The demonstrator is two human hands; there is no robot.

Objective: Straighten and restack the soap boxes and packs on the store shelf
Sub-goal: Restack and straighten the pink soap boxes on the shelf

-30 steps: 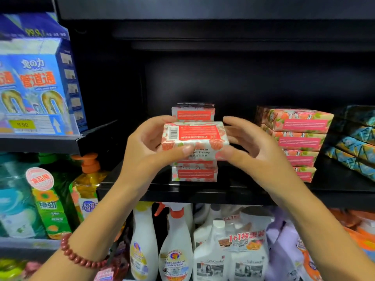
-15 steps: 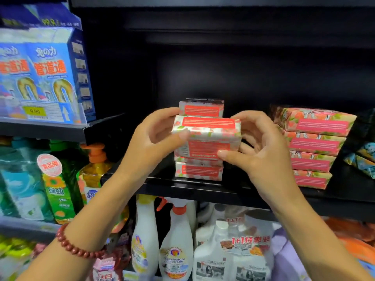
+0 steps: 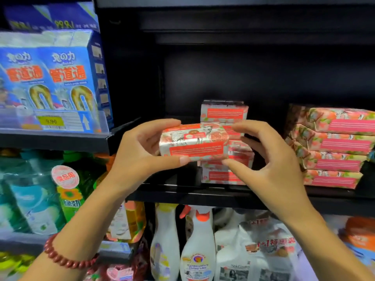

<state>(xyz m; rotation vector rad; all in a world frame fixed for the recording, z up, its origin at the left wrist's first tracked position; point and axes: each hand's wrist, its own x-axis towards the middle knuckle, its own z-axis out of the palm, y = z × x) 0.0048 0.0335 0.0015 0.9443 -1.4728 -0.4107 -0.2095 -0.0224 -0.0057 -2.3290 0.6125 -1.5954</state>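
I hold a red-and-white floral soap box [image 3: 194,141] in front of the black shelf [image 3: 203,194], at mid frame. My left hand [image 3: 142,151] grips its left end, thumb underneath. My right hand [image 3: 269,163] pinches its right end with fingertip and thumb. Behind the box stands a stack of the same soap boxes [image 3: 224,116], partly hidden by the held box and my right hand. Further right is a slightly skewed stack of pink floral soap packs [image 3: 334,147].
Blue drain-cleaner boxes [image 3: 50,78] with a 9.90 price tag sit on the upper-left shelf. Green dish-soap bottles [image 3: 67,191] stand lower left. White spray bottles [image 3: 197,246] and bagged cleaners [image 3: 261,250] fill the shelf below. Dark bare shelf lies left of the soap stack.
The held soap box has been turned so its long red side faces me, and it has shifted left and lower relative to the stack. Both hands kept their grip.
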